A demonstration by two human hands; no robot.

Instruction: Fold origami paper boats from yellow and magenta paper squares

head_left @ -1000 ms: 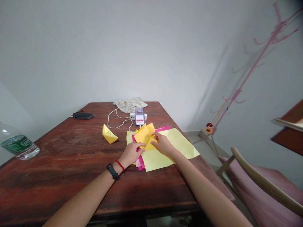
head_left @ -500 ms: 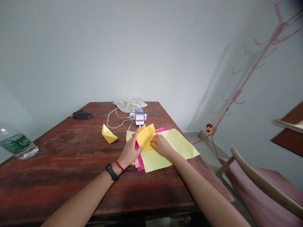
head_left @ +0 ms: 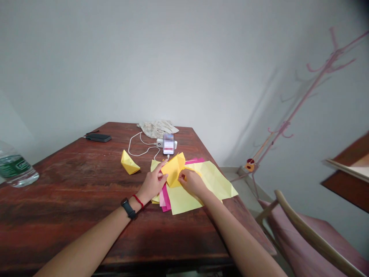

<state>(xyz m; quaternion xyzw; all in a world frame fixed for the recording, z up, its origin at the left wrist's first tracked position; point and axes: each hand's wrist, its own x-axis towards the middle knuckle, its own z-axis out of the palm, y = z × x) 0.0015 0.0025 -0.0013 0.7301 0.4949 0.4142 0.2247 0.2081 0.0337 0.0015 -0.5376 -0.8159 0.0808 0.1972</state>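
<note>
A folded orange-yellow paper (head_left: 173,170) is pinched from both sides above a stack of paper sheets. My left hand (head_left: 152,185) grips its left edge; a black watch and a red string sit on that wrist. My right hand (head_left: 191,182) holds its right lower corner. Beneath lie pale yellow sheets (head_left: 207,181) and magenta sheets (head_left: 165,192) on the dark wooden table (head_left: 72,181). A finished yellow paper boat (head_left: 128,163) stands to the left of the stack.
A phone (head_left: 168,144) with a white cable (head_left: 138,148) stands behind the papers, with a crumpled cloth (head_left: 157,128) further back. A dark phone (head_left: 98,137) lies far left, a water bottle (head_left: 14,170) at the left edge. A chair (head_left: 305,234) and coat rack (head_left: 291,115) stand right.
The view shifted slightly left and down. My left hand rose from the sheets and took the folded paper's left edge; my right hand stayed on its right side, and the paper looks more closed.
</note>
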